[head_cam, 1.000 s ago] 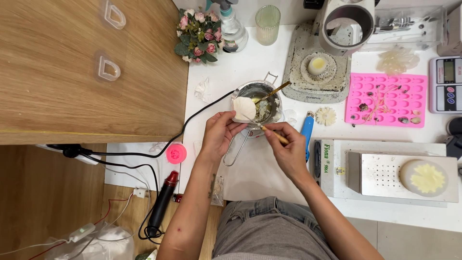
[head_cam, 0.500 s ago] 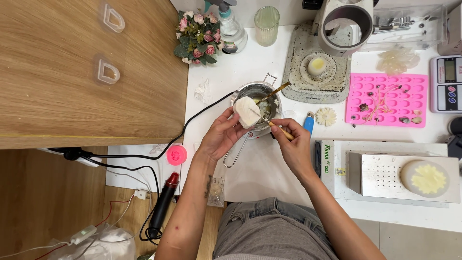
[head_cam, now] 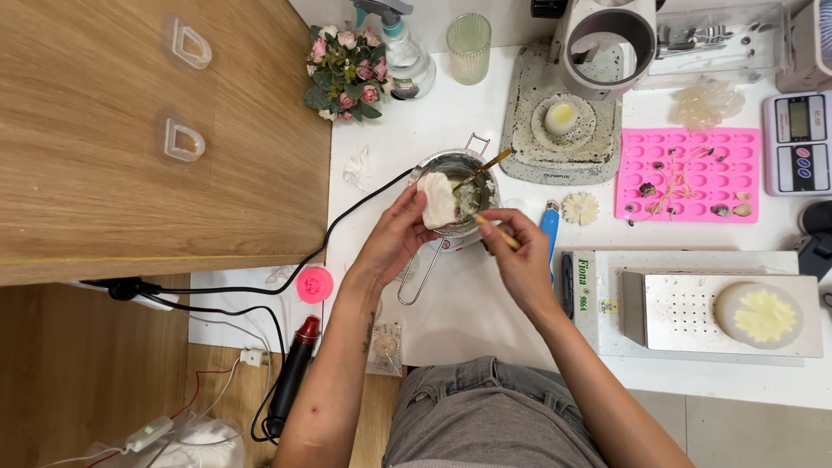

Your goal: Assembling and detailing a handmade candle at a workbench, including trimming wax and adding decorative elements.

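My left hand [head_cam: 394,238] holds a white wax piece [head_cam: 438,199] over the left rim of a small metal melting pot [head_cam: 451,165]. My right hand [head_cam: 520,256] grips a thin wooden-handled tool [head_cam: 496,232] whose tip points at the wax piece. A gold-coloured stick [head_cam: 485,166] leans in the pot, which holds pale melted wax. The pot's wire handle [head_cam: 414,277] reaches toward me under my left wrist.
A black cord [head_cam: 347,221] runs from the pot off the white table. Nearby are a pink silicone mould [head_cam: 693,173], a digital scale [head_cam: 796,143], a blue-handled tool [head_cam: 549,227], a flat white machine with a round wax flower [head_cam: 763,314], a flower bouquet [head_cam: 342,74], a ribbed glass [head_cam: 469,36] and a wooden cabinet [head_cam: 130,130].
My left hand has lifted and turned the wax piece higher over the pot. My right hand has moved up and left, bringing the tool closer to it.
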